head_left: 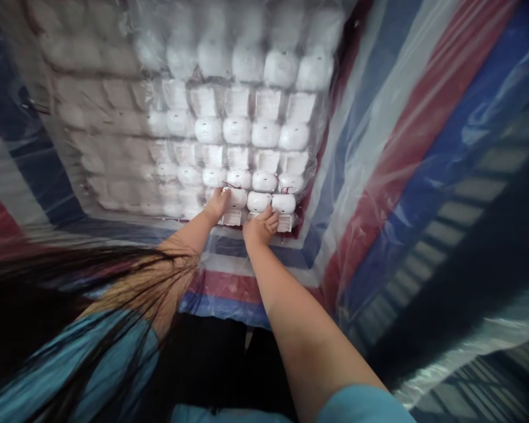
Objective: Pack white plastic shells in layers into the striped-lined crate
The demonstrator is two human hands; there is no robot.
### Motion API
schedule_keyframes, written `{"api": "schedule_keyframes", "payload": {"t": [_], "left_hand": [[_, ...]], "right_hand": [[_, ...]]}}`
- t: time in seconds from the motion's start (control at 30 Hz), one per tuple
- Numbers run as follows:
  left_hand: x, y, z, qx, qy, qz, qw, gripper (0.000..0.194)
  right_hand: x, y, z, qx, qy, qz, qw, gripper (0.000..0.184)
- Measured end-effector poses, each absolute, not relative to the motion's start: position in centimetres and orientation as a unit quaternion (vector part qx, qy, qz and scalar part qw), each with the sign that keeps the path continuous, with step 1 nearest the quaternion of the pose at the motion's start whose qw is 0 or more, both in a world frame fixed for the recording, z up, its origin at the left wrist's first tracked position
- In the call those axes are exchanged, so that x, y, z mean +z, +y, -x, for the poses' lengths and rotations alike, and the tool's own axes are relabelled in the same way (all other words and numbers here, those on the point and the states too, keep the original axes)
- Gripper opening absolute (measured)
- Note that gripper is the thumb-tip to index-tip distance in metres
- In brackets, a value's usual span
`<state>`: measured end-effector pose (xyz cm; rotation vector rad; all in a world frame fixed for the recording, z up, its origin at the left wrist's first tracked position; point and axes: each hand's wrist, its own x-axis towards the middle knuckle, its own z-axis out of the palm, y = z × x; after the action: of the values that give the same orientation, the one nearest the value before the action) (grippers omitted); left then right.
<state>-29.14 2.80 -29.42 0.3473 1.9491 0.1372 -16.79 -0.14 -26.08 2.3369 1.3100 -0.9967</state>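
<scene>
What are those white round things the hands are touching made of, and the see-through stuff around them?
The white housings look like smooth moulded plastic: rounded, even, faintly glossy. Thin red wires show between some. The clear liner looks like thin plastic film: transparent, wrinkled, shiny. The left hand and right hand rest on the nearest row.

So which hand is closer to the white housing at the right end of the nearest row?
The right hand. It lies just below and left of that white housing, while the left hand rests on another housing further left.
</scene>
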Motion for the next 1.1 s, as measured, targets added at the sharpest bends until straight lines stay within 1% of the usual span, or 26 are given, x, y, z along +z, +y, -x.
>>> {"api": "schedule_keyframes", "payload": {"t": [0.1, 0.2, 0.3, 0.37, 0.47, 0.57, 0.67, 0.73, 0.8, 0.9, 0.97, 1.1], "left_hand": [[-28.3, 2.3, 27.4, 0.037, 0.842, -0.166, 0.512, 0.059], [-27.2, 2.0, 25.8, -0.003, 0.854, -0.162, 0.495, 0.069], [-26.6, 2.1, 24.6, -0.036, 0.853, -0.159, 0.496, 0.094], [-26.3, 2.3, 24.1, -0.057, 0.843, -0.185, 0.501, 0.108], [-26.2, 2.3, 23.7, -0.104, 0.826, -0.227, 0.505, 0.117], [-26.4, 1.6, 23.7, -0.126, 0.812, -0.269, 0.502, 0.118], [-26.6, 0.7, 23.8, -0.146, 0.801, -0.305, 0.494, 0.115], [-26.6, 0.4, 23.9, -0.177, 0.795, -0.321, 0.483, 0.112], [-26.4, 0.5, 24.1, -0.209, 0.783, -0.354, 0.467, 0.105], [-26.2, 1.0, 24.5, -0.242, 0.764, -0.401, 0.444, 0.088], [-26.1, 1.4, 25.0, -0.260, 0.755, -0.422, 0.429, 0.081], [-26.1, 1.6, 25.9, -0.285, 0.732, -0.469, 0.405, 0.080]], "right_hand": [[-26.0, 0.1, 15.2, -0.315, 0.456, -0.821, 0.139, 0.076], [-26.3, 0.9, 13.1, -0.346, 0.427, -0.817, 0.176, 0.088], [-26.5, 1.5, 11.5, -0.397, 0.420, -0.788, 0.211, 0.093], [-26.3, 1.6, 11.0, -0.408, 0.409, -0.784, 0.227, 0.095], [-26.1, 1.4, 10.6, -0.411, 0.393, -0.786, 0.243, 0.095], [-26.1, 1.1, 10.2, -0.409, 0.374, -0.795, 0.245, 0.086], [-26.4, 0.9, 9.7, -0.408, 0.352, -0.805, 0.247, 0.080], [-26.6, 0.8, 9.4, -0.424, 0.325, -0.806, 0.255, 0.068], [-26.8, 0.6, 9.1, -0.445, 0.293, -0.804, 0.264, 0.057], [-27.0, 0.6, 8.6, -0.462, 0.267, -0.802, 0.268, 0.046], [-27.1, 0.7, 8.3, -0.463, 0.258, -0.805, 0.265, 0.041], [-27.1, 0.9, 7.8, -0.453, 0.251, -0.816, 0.257, 0.038]]}}
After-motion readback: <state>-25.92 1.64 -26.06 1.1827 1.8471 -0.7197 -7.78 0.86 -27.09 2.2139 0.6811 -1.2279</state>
